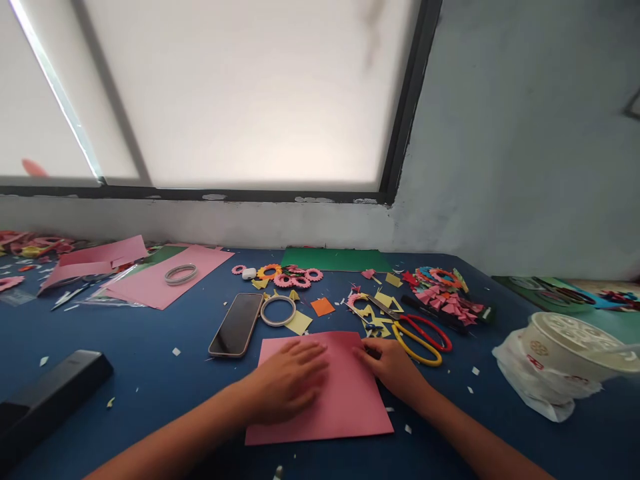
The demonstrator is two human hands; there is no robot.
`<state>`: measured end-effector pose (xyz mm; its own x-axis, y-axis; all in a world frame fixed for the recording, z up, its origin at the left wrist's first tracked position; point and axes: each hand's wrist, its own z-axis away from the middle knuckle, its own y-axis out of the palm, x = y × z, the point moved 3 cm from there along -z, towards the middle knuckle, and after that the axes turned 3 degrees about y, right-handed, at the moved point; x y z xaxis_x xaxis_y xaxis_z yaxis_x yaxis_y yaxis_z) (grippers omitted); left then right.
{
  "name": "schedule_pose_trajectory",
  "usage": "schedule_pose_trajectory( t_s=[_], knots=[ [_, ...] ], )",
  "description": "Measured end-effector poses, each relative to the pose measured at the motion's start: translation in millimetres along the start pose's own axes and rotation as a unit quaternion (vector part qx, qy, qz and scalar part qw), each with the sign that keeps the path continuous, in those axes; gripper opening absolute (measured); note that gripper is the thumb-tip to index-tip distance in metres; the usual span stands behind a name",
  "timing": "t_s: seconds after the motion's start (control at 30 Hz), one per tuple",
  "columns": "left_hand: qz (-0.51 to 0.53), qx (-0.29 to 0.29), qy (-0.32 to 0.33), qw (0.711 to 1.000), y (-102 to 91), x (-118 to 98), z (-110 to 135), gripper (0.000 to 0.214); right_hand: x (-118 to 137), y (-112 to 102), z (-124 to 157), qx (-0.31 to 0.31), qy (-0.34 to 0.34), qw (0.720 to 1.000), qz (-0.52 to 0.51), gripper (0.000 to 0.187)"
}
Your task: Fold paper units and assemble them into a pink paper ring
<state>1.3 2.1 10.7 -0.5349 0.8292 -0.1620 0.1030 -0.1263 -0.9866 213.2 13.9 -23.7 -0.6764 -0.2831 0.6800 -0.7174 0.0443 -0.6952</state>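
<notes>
A pink sheet of paper (340, 400) lies in front of me on the blue table. Over its left half my left hand (293, 380) is spread flat, its fingers stretched and slightly blurred. At the sheet's upper right edge, my right hand (390, 363) pinches the paper, with the thumb on top and the other fingers curled at the rim. Just beyond that hand are scissors (420, 340) with red and yellow handles. A phone (237, 325) and a roll of tape (279, 311) rest beyond the sheet's upper left, near an orange paper square (323, 307).
Scalloped paper rings (295, 277) and yellow scraps (383, 300) lie farther back. Pink paper bows (443, 297) are heaped at the right, near a lidded tub (560, 353) in a plastic bag. Left stand a black stapler-like object (60, 387) and pink sheets (155, 283) under another tape roll (181, 274).
</notes>
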Motion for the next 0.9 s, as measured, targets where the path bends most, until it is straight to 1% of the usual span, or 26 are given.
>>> schedule_pose_trajectory(
  t_s=[0.03,0.1,0.3,0.6,0.8,0.9],
  knots=[
    [0.027,0.017,0.02,0.999,5.6,-8,-2,0.052,0,0,0,-0.002,-0.001,1.0,0.002,0.036],
    [0.065,0.038,0.03,0.997,12.7,-12,-1,0.057,0,-1,0,-0.005,-0.003,1.0,0.009,0.036],
    [0.067,0.04,-0.025,0.997,17.4,0,3,0.067,-1,-1,0,-0.015,-0.003,0.999,0.03,0.033],
    [0.067,0.04,-0.048,0.996,20.9,0,5,0.071,-2,-1,-2,-0.006,-0.001,0.999,0.046,0.031],
    [0.094,0.037,-0.049,0.994,18.3,-6,6,0.07,-3,-3,-2,0.021,-0.011,0.999,0.038,0.028],
    [0.11,0.035,-0.053,0.992,18.3,-10,8,0.07,-2,-4,1,0.049,-0.01,0.999,0.003,0.025]
  ],
)
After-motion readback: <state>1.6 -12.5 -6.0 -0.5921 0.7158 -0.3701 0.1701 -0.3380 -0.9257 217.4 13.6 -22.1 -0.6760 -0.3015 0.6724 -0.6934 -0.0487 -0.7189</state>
